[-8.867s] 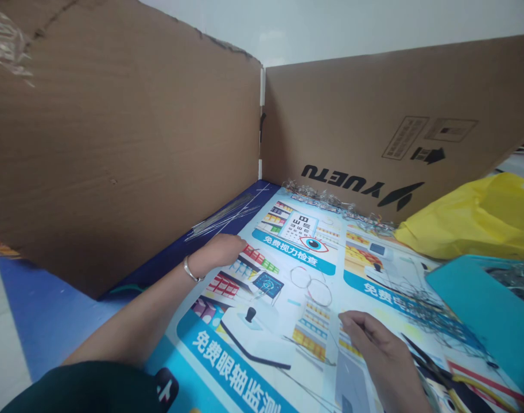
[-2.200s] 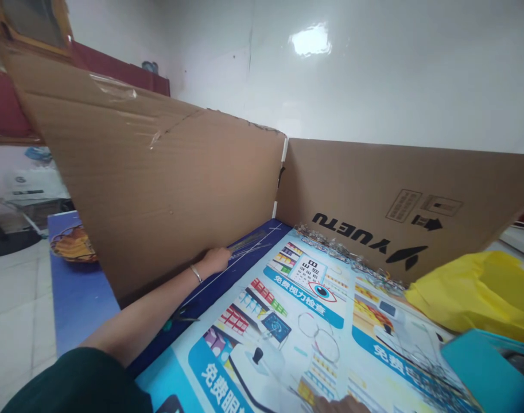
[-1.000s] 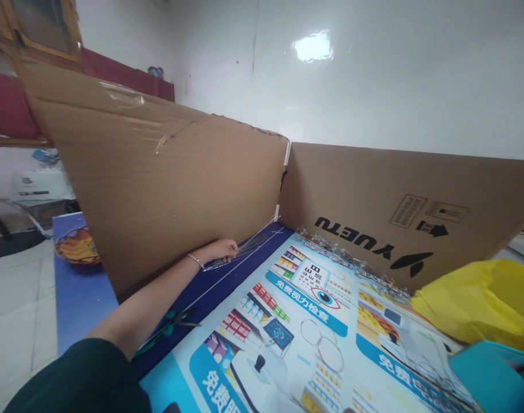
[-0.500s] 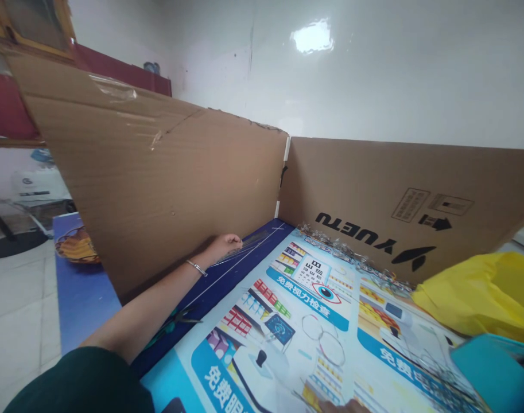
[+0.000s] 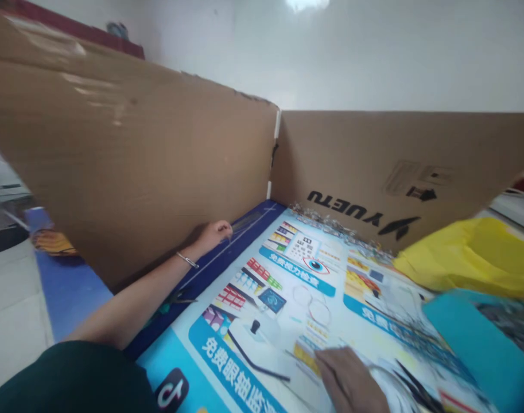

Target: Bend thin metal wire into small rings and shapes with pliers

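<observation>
My left hand [image 5: 213, 235] is stretched out to the foot of the left cardboard wall [image 5: 128, 155], its fingers curled onto a bundle of thin metal wires [image 5: 244, 221] lying on the dark blue strip. A thin bracelet circles that wrist. My right hand [image 5: 350, 381] rests at the bottom edge on the printed eye-care poster [image 5: 287, 275], its back towards me and its fingers hidden. Thin wires lie scattered just right of it.
A second cardboard wall [image 5: 395, 166] printed YUETU stands at the back, with a row of small shiny bits along its foot. A yellow plastic bag [image 5: 472, 258] and a teal tray [image 5: 481, 332] sit at the right. Green-handled scissors [image 5: 175, 298] lie by my left forearm.
The view has tilted down and is blurred by motion. My right hand has come further into sight at the bottom. My left hand stays on the wire bundle by the wall.
</observation>
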### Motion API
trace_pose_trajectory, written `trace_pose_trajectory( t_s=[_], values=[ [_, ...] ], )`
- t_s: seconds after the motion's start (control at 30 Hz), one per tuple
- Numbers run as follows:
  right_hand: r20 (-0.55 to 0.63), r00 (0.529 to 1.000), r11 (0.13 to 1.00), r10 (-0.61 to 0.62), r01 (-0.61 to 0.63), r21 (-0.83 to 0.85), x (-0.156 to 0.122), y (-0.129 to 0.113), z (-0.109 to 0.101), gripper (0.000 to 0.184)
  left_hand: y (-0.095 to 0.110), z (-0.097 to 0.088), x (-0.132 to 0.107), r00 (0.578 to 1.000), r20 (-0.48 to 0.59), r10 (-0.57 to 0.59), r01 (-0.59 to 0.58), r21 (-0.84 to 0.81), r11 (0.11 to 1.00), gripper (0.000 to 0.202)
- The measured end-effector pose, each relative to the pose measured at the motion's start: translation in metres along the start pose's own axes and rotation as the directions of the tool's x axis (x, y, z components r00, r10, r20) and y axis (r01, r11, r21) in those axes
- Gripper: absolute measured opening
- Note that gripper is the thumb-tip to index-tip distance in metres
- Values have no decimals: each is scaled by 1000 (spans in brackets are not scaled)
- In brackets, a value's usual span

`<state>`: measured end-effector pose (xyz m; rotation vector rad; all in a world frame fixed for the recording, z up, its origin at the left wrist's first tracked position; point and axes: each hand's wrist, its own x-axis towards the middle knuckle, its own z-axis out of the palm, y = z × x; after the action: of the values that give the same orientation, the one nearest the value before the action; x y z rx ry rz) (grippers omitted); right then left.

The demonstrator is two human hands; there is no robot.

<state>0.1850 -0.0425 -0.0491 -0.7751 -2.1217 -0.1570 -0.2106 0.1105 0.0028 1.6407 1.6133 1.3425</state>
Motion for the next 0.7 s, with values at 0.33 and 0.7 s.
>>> trace_pose_trajectory(
  t_s=[0.33, 0.7],
  values=[
    [-74, 533, 525, 843, -785, 330, 24, 7, -41, 22, 114, 39, -46, 977, 148, 152, -149, -29, 988, 13],
    [108, 616, 550, 780, -757, 353, 23, -7, -24, 7, 154, 121, -101, 903, 356, 240, -218, -101, 971, 11]
  ],
)
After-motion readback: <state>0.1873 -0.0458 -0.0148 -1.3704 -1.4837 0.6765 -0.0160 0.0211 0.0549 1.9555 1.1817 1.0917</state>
